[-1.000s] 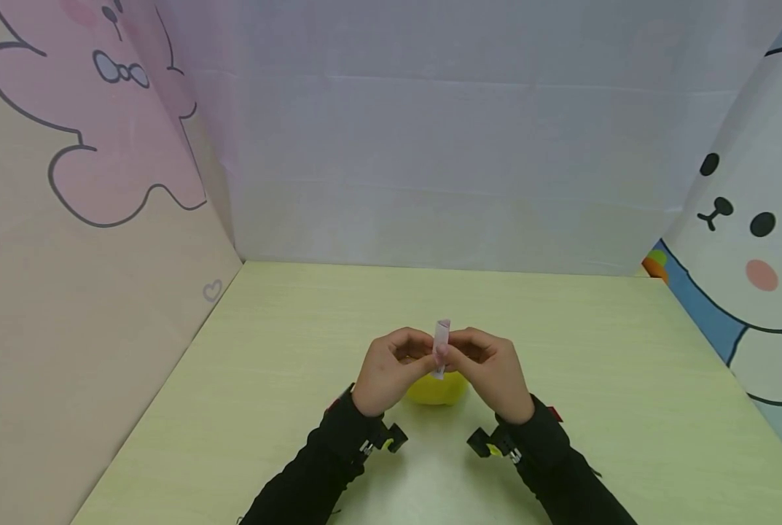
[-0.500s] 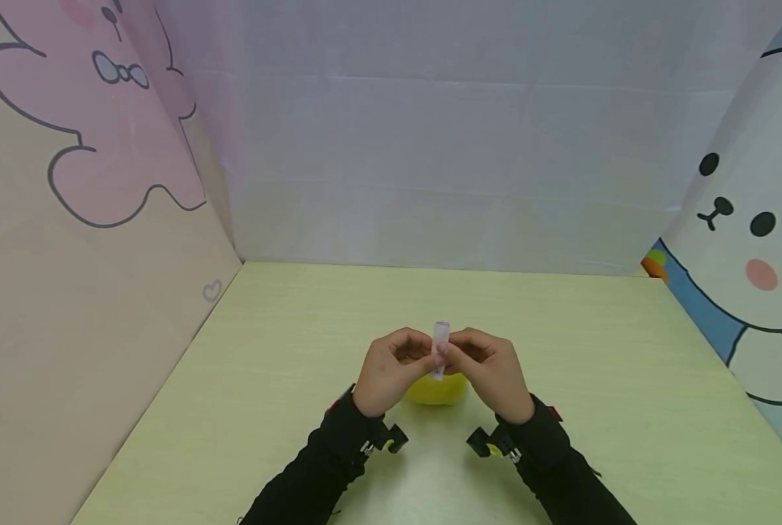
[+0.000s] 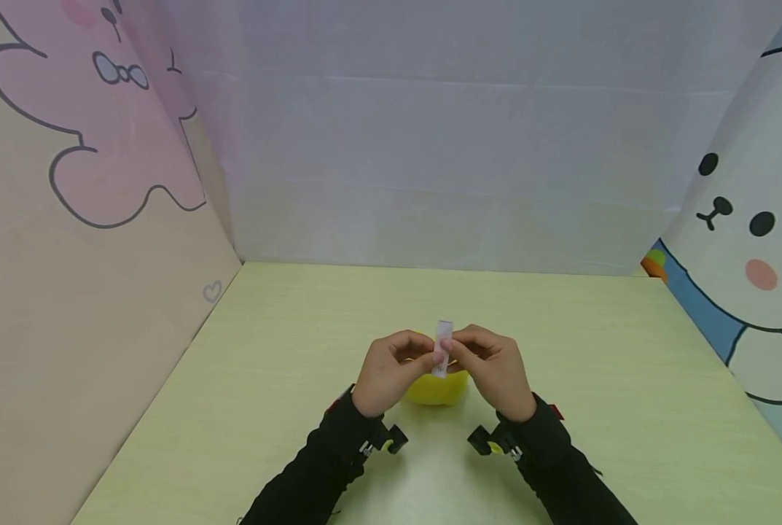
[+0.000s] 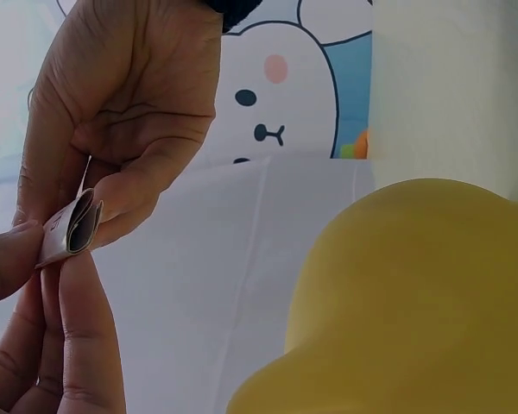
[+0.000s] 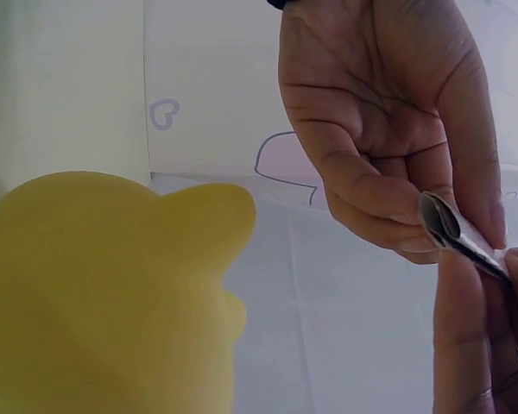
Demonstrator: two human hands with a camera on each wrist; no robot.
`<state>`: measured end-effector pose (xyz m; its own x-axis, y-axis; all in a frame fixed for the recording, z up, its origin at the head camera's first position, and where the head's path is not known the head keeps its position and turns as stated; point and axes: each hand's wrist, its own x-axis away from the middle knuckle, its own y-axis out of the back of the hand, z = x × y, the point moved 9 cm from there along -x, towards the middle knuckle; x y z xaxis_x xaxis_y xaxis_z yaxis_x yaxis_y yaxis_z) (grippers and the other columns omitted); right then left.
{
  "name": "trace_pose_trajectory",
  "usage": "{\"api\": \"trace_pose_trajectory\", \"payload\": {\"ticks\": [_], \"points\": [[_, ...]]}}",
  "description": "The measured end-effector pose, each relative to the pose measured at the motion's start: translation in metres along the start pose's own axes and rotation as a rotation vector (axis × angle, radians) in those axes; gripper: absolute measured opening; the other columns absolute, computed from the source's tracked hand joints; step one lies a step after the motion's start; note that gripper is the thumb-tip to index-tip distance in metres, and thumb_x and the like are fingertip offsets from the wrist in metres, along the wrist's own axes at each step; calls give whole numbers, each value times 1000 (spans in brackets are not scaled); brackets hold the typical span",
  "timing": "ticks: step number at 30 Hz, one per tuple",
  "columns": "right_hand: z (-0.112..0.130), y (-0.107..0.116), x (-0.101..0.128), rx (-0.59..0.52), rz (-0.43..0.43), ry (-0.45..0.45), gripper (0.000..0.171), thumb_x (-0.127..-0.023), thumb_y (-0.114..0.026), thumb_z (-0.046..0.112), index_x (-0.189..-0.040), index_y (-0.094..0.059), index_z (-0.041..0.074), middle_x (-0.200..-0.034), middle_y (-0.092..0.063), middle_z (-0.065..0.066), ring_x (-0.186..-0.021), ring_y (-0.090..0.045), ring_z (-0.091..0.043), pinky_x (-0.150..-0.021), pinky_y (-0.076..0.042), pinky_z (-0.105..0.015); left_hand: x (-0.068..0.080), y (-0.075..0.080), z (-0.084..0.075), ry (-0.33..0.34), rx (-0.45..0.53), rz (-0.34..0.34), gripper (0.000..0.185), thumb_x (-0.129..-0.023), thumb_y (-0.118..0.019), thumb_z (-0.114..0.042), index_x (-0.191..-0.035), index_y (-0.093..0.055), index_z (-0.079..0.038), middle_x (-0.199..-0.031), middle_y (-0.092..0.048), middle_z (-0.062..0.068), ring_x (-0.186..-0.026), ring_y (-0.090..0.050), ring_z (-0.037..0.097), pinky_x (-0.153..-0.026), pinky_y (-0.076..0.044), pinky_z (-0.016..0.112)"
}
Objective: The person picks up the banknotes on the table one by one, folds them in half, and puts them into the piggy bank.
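Both the left hand (image 3: 385,373) and right hand (image 3: 492,368) pinch a small folded paper strip (image 3: 442,347) above the yellow toy (image 3: 435,390) near the tabletop's (image 3: 266,379) front edge.

A: Which parts are concealed in the head view?

B: The yellow object (image 3: 436,388) lies largely behind both hands, so its shape cannot be told. The folded paper strip (image 3: 442,348) is too small to read.

A: And in the wrist views?

B: The picture edges crop the yellow object; any print on the strip is illegible. Both forearms leave the head picture at the bottom.
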<state>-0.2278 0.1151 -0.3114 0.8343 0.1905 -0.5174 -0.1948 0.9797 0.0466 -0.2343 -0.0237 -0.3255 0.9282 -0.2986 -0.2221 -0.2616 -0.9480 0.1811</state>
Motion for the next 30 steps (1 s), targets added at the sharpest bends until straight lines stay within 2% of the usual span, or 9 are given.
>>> {"api": "trace_pose_trajectory", "payload": {"ticks": [5,14,21,25,30], "points": [[-1,-1,0,7,6,5,10,-92,-62,-4,-97,-69,-9,-84,-67,0,-71,-67,-9,-62,-60,-32,0,-1,1,1,2,9,15,-90,-70,-11,-99,-71,2,-98,-70,21,-79,-64,9,-73,-55,24],[1,-3,1,14,31,33,11,-93,-61,-4,-97,-69,-10,-82,-66,-15,-68,-67,-8,-60,-59,-28,1,-3,0,-6,27,41,16,-91,-68,-9,-99,-70,4,-98,-68,24,-78,-65,7,-76,-57,25],[0,-3,0,16,40,24,11,-93,-60,-3,-97,-68,-9,-82,-66,-17,-66,-66,-10,-60,-58,-29,1,-4,0,-8,32,53,15,-91,-68,-8,-98,-69,6,-97,-68,25,-77,-64,5,-75,-57,25],[-2,-3,2,36,46,6,11,-94,-60,-3,-100,-68,-7,-84,-67,-13,-67,-65,-12,-61,-58,-29,1,-5,-2,-26,34,58,14,-91,-68,-7,-97,-69,6,-96,-68,26,-76,-64,5,-75,-56,24],[-5,-2,3,49,44,-32,14,-93,-61,-1,-105,-67,-6,-89,-68,4,-70,-63,-12,-64,-56,-27,2,-8,-1,-7,39,72,16,-92,-68,-9,-98,-69,6,-97,-69,26,-76,-64,6,-74,-56,24]]}}
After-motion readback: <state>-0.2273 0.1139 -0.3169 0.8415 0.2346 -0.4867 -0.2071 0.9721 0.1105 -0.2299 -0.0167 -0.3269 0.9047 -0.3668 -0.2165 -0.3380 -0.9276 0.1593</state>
